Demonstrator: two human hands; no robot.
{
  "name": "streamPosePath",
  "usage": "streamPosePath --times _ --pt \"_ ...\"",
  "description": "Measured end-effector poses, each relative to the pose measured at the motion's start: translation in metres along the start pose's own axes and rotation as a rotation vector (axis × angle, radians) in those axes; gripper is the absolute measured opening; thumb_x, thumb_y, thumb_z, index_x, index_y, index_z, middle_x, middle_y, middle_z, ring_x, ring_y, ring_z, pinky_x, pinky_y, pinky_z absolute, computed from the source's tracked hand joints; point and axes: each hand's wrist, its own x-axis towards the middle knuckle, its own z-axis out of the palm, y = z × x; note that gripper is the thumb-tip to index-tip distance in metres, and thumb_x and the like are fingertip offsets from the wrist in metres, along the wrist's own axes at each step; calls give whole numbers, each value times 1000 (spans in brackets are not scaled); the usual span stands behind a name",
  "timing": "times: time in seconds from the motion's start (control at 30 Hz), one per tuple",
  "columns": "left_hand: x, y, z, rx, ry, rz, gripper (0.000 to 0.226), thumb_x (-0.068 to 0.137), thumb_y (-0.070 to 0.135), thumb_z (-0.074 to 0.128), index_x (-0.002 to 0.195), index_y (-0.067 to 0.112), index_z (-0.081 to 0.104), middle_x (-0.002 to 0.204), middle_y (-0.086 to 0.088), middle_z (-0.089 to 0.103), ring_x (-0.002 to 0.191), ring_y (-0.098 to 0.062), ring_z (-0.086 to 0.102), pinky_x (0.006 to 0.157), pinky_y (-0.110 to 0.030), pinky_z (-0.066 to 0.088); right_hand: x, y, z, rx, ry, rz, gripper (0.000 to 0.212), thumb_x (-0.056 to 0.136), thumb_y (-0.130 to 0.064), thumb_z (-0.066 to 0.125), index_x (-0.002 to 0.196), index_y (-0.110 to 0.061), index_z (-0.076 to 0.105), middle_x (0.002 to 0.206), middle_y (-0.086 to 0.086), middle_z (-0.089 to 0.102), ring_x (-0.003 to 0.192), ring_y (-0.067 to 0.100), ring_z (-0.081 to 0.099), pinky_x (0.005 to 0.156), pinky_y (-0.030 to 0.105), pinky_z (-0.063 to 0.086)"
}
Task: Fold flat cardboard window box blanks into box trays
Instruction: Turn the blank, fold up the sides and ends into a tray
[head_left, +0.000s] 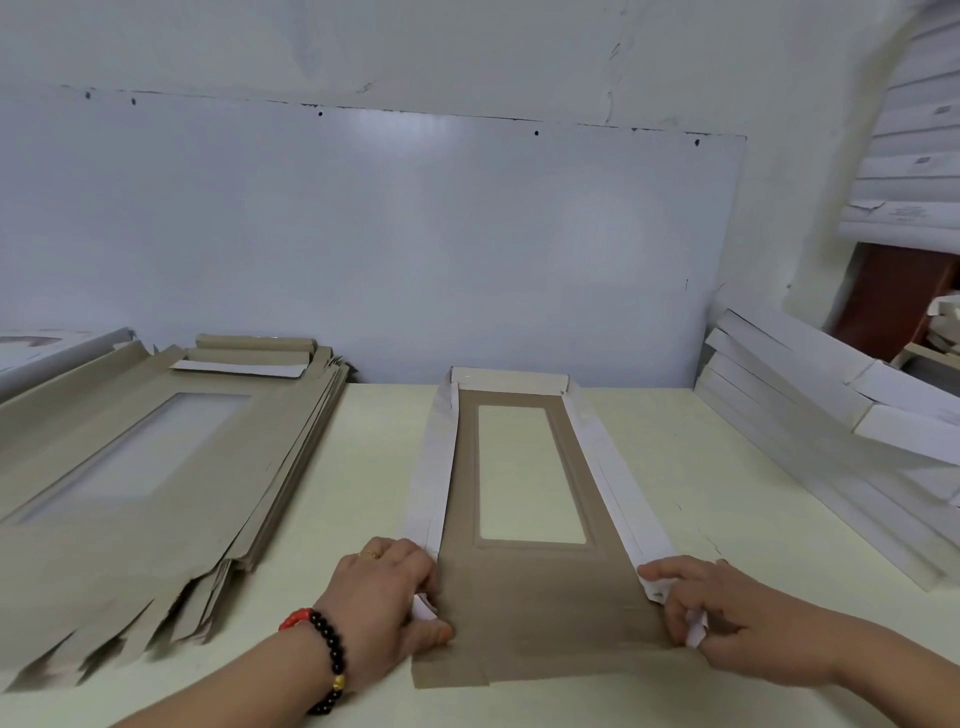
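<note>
Both hands pinch white corner tabs: left hand (387, 597) at the near-left corner, right hand (698, 608) at the near-right, box blank (540, 603) between them, long axis running straight away toward the wall, hands equally near.

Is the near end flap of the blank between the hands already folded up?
No. The near end flap lies flat on the table.

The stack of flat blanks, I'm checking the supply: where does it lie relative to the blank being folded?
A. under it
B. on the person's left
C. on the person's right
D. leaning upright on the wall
B: the stack of flat blanks lies left of the blank both hands hold.
</note>
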Motion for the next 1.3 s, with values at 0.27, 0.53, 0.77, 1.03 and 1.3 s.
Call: streamPosePath --times 0.27,0.53,0.77,1.03,1.3 --pt "13 9 1 150 -34 -28 43 78 66 53 107 34 55 113 15 46 120 -15 34 93 -27 34 6 -3 -15 246 -52 74 39 85 -14 50 72 -50 61 137 -36 28 122 -13 37 88 8 38" --pt "12 5 1 154 5 23 46 73 69 52 103 34 56 109 16 48 115 -13 36 93 -20 31 7 -10 -14 293 -132 166 46 75 -13 46 75 -57 57 132 -22 44 122 4 35 100 29 43" --pt "8 8 1 99 15 15 43 78 64 56 105 31 56 114 17 48 120 -12 33 94 -18 33 7 -11 -12 260 -155 182 40 66 -22 49 76 -60 54 125 -19 49 116 9 37 93 27 45" --pt "9 10 -1 97 22 7 42 77 63 58 104 31 57 112 15 50 118 -12 36 93 -19 34 11 -2 0 107 -35 76 25 58 -40 43 71 -40 63 122 -44 26 111 7 44 90 22 37" --pt "7 9 2 84 20 2 42 78 65 56 104 32 55 112 17 47 118 -11 35 95 -21 36 12 -10 4 87 -16 112 37 55 -45 58 91 -40 61 108 -42 37 108 11 42 88 24 41"
